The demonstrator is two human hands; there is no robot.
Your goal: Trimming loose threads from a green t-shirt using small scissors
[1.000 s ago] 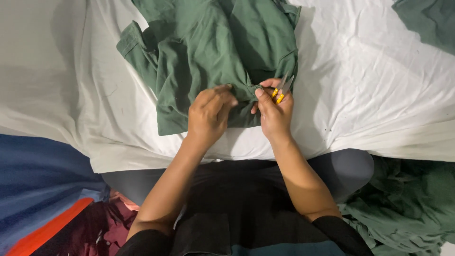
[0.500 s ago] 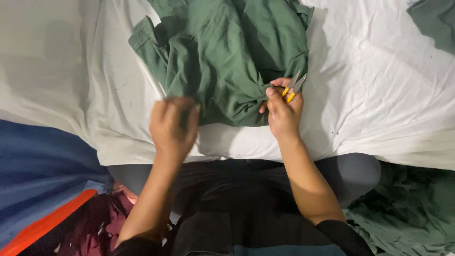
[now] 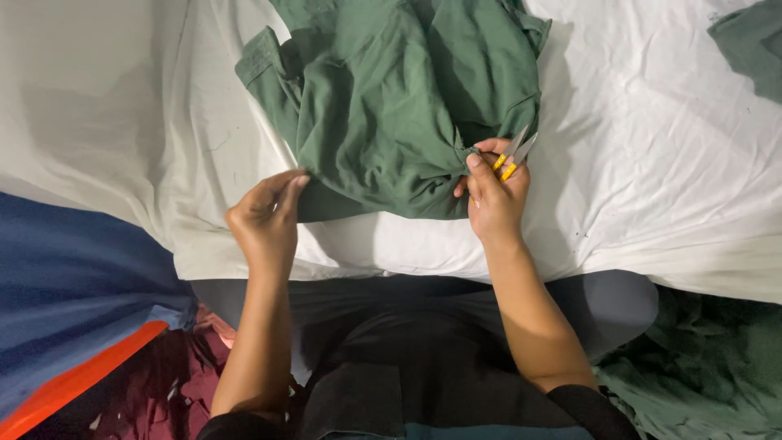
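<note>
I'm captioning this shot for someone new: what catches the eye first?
A crumpled green garment lies on the white sheet, top centre. The right hand pinches its edge while holding small yellow-handled snips; the left hand touches its lower left edge. A blue and orange cloth sits lower left.

No packages, labels, signs or screens were in view. Only cloth and a person's hands showed in the picture.
</note>
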